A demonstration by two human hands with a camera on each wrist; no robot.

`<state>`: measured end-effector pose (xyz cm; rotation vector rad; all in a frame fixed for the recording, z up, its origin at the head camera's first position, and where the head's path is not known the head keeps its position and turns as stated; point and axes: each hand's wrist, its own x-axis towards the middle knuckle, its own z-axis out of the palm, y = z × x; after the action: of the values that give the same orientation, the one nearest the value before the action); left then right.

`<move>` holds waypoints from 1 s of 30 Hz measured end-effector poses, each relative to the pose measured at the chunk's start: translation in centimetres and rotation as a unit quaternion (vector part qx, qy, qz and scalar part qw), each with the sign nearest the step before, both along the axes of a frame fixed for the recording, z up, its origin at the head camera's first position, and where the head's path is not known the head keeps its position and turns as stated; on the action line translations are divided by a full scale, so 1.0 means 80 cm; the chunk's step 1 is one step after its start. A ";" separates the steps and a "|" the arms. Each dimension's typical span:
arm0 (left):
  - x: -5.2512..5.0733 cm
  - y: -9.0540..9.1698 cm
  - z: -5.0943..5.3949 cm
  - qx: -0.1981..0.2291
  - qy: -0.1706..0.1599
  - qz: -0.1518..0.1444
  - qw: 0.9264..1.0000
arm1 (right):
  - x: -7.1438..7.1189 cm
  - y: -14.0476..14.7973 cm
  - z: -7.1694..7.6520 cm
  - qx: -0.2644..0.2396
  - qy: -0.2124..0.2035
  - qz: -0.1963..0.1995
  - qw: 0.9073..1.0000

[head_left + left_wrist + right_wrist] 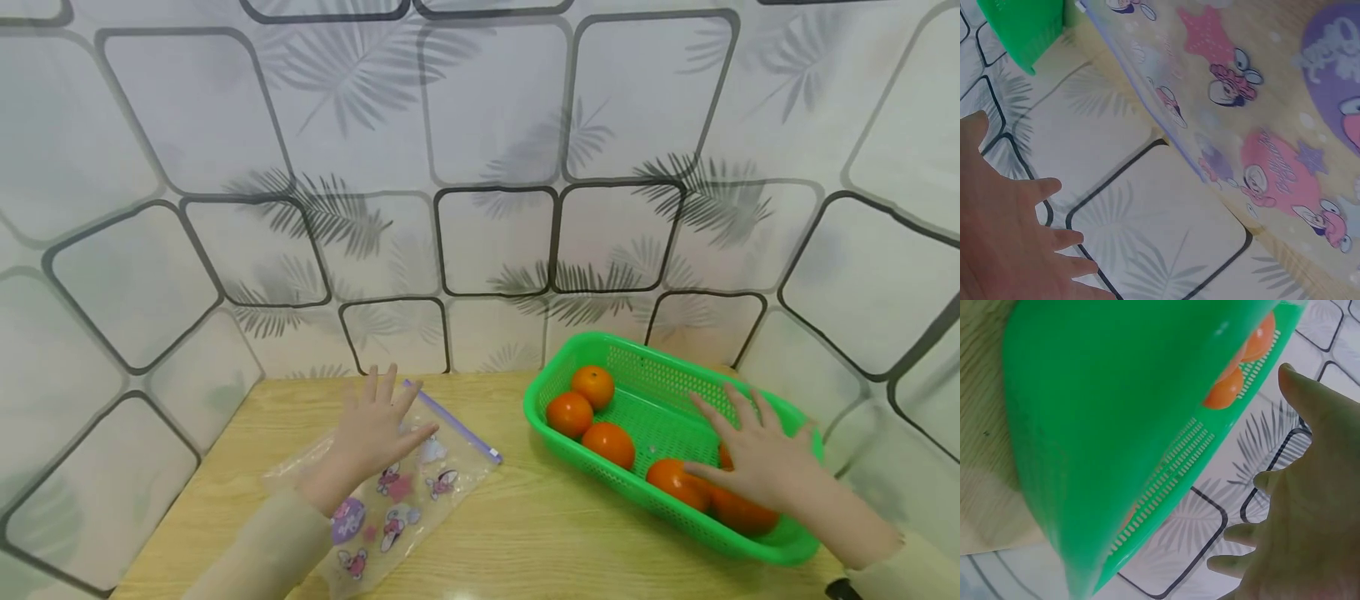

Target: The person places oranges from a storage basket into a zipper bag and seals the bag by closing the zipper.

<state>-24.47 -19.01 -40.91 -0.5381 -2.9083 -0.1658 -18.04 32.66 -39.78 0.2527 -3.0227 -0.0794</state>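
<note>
A clear zip bag (420, 500) with pink and purple cartoon prints and a purple slider strip lies flat on the left of the table. My left hand (371, 433) hovers over its upper part, fingers spread, holding nothing. On the right stands a green perforated basket (660, 417) with several oranges (608, 444) along its left and near sides. Above the basket's right part is my right hand (768, 458), fingers spread and holding nothing; it hides part of the oranges beneath. The left wrist view shows the printed bag (1272, 156) beside the spread left hand (1016, 231).
The wooden table (525, 533) meets a pale wall covering (495, 242) with dark rounded squares and grey leaves at its back and sides. A small dark object (843, 590) shows at the right sleeve's edge.
</note>
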 end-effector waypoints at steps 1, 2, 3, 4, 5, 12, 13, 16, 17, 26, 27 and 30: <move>-0.001 0.004 0.001 -0.003 -0.005 -0.001 1.000 | 0.001 0.003 0.000 0.003 0.000 -0.002 1.000; -0.002 0.008 0.002 -0.004 -0.007 -0.005 1.000 | 0.001 0.005 0.001 0.004 0.000 -0.004 1.000; -0.004 0.012 0.003 -0.006 -0.010 -0.007 1.000 | 0.002 0.007 0.001 0.004 -0.001 -0.005 1.000; -0.005 0.016 0.003 -0.005 -0.012 -0.012 1.000 | 0.003 0.009 0.001 0.004 -0.001 -0.006 1.000; -0.006 0.020 0.004 -0.005 -0.013 -0.015 1.000 | 0.004 0.011 0.002 0.005 0.000 -0.007 1.000; -0.022 0.048 0.000 -0.021 -0.018 -0.031 0.999 | 0.015 0.024 -0.001 0.013 0.010 -0.014 1.000; -0.023 0.053 0.000 -0.020 -0.017 -0.033 0.999 | 0.016 0.026 -0.001 0.016 0.011 -0.016 1.000; -0.026 0.066 0.000 -0.013 -0.016 -0.039 0.999 | 0.019 0.032 -0.003 0.020 0.009 -0.021 1.000; -0.027 0.071 0.001 -0.014 -0.015 -0.041 0.999 | 0.020 0.034 -0.004 0.021 0.009 -0.022 0.999; -0.037 0.100 -0.013 -0.038 -0.016 -0.058 0.997 | 0.027 0.052 -0.010 0.019 0.002 -0.030 0.999; -0.038 0.102 -0.015 -0.038 -0.017 -0.059 0.997 | 0.027 0.054 -0.011 0.017 0.000 -0.028 0.999; -0.038 0.109 -0.017 -0.037 -0.017 -0.062 0.997 | 0.026 0.061 -0.014 0.013 -0.007 -0.027 1.000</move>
<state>-27.51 -10.29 -42.29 -0.7353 -2.9252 -0.0855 -16.00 37.57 -40.87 0.1751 -3.0442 -0.1211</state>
